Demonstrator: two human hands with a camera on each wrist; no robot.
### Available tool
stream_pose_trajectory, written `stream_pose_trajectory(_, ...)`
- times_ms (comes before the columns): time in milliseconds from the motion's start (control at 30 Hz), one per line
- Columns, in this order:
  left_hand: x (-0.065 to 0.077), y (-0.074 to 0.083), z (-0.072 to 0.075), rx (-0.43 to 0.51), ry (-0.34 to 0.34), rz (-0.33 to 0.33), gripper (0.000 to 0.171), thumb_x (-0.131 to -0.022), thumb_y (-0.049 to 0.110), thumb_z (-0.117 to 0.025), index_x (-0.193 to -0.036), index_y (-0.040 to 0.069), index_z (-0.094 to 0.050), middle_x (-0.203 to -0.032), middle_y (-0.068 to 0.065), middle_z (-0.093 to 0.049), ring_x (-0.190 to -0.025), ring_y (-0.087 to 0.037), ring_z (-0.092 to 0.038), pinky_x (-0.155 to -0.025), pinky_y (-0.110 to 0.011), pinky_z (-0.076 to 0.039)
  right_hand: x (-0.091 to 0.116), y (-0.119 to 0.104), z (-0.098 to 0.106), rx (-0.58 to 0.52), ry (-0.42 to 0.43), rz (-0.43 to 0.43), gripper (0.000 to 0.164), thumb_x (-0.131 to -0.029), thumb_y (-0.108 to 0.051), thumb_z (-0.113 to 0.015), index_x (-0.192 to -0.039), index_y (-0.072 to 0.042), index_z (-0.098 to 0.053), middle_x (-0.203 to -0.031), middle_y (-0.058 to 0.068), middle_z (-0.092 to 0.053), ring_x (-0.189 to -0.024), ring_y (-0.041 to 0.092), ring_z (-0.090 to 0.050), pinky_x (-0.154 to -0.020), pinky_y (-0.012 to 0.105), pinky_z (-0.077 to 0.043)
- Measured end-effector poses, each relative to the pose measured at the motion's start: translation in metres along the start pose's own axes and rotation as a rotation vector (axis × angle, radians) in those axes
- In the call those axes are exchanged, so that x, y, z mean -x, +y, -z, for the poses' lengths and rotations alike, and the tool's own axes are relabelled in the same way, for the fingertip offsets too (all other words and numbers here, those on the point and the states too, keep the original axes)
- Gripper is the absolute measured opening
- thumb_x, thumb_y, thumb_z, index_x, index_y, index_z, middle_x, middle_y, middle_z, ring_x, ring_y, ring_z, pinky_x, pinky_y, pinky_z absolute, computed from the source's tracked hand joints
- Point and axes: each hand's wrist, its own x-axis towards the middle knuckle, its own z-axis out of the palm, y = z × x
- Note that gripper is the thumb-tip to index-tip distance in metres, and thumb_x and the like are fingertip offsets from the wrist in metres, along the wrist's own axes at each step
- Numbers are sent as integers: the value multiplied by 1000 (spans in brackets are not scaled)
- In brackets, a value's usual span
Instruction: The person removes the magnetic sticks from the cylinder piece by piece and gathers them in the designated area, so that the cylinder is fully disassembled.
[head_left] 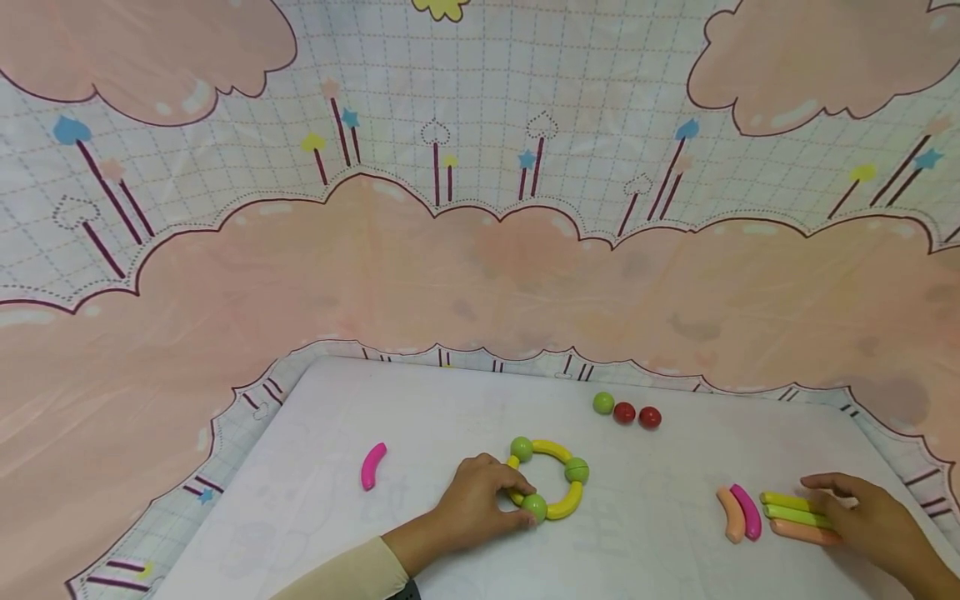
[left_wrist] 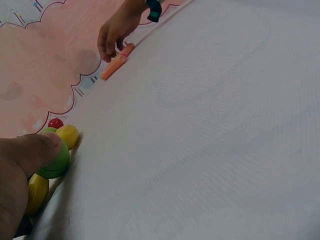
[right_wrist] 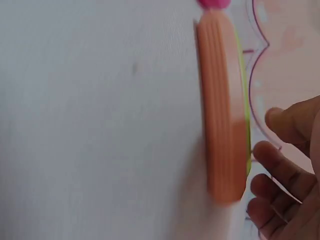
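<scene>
A ring of green balls and yellow curved rods (head_left: 566, 502) lies on the white table. My left hand (head_left: 480, 502) pinches its near-left part, with the thumb on a green ball (left_wrist: 56, 162). At the right, my right hand (head_left: 873, 517) is over the outer ends of a yellow stick (head_left: 787, 501), a lime-green stick (head_left: 798, 516) and an orange stick (head_left: 804, 532), laid side by side. In the right wrist view its thumb and fingertips stand apart beside the orange stick, with nothing gripped between them.
An orange curved piece (head_left: 731, 515) and a pink curved piece (head_left: 746, 512) lie left of the sticks. Another pink curved piece (head_left: 372, 467) lies left of the ring. Toward the back sit a loose green ball (head_left: 603, 402) and two red balls (head_left: 624, 412). A patterned cloth (head_left: 465, 275) hangs behind.
</scene>
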Motion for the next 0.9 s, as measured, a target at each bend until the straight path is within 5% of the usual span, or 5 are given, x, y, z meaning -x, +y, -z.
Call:
stream_pose_trajectory(233, 1, 0, 0, 1, 5, -2, 30, -80, 43, -88, -106, 31, -79, -92, 29, -63, -93, 0, -48, -91, -33, -38, 3, -43, -3, -9, 190, 212, 35, -103, -23, -60, -124, 4, -66, -128, 37, -57, -108, 53, -54, -81, 65, -50)
stream_pose_trajectory(633, 0, 0, -1, 1, 5, -3, 30, -79, 43, -88, -105, 30, -79, -91, 29, -63, -93, 0, -48, -90, -32, -38, 16, -111, -23, -106, 165, 387, 33, -102, -24, -65, -127, -3, -68, -127, 25, -63, -111, 46, -57, -85, 64, -49)
stream_pose_trajectory(900, 0, 0, -1, 4, 5, 5, 30, -79, 42, -89, -105, 31, -79, -91, 29, -63, -93, 0, -48, -90, -33, -38, 16, -142, -45, -118, 163, 444, 25, -98, -19, -70, -121, -8, -72, -120, 13, -67, -102, 32, -62, -82, 50, -53)
